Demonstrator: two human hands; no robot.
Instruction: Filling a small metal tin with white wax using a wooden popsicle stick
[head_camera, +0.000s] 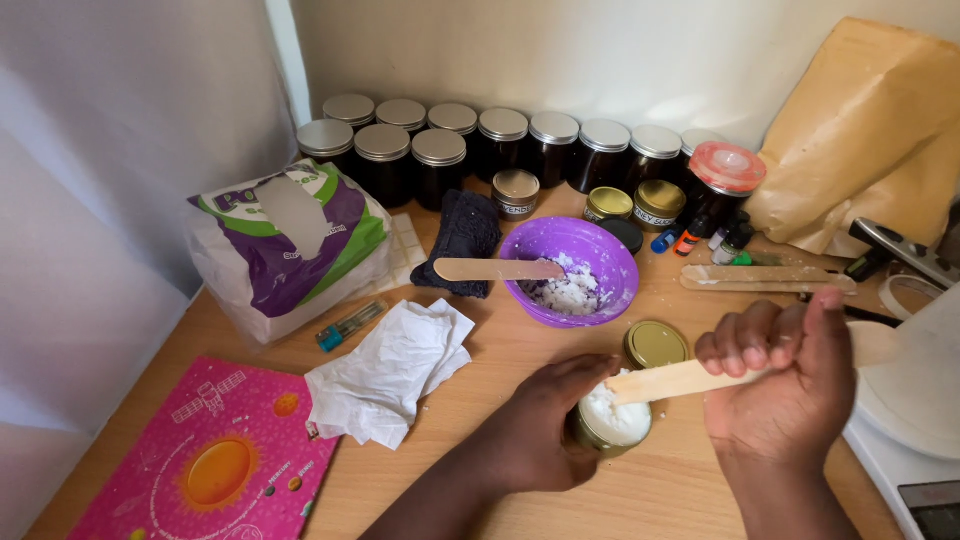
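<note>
Left hand (545, 430) wrapped round the jar (610, 422) – glass, probably slick; right hand (790, 375) fisted on the stiff stick (670, 380) – cream looks soft.

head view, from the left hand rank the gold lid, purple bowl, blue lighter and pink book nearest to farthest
From the left hand, which grips the small jar:
1. Gold lid, just behind the jar to the right.
2. Purple bowl, behind the hand.
3. Blue lighter, off to the left.
4. Pink book, far left at the table's near edge.
</note>
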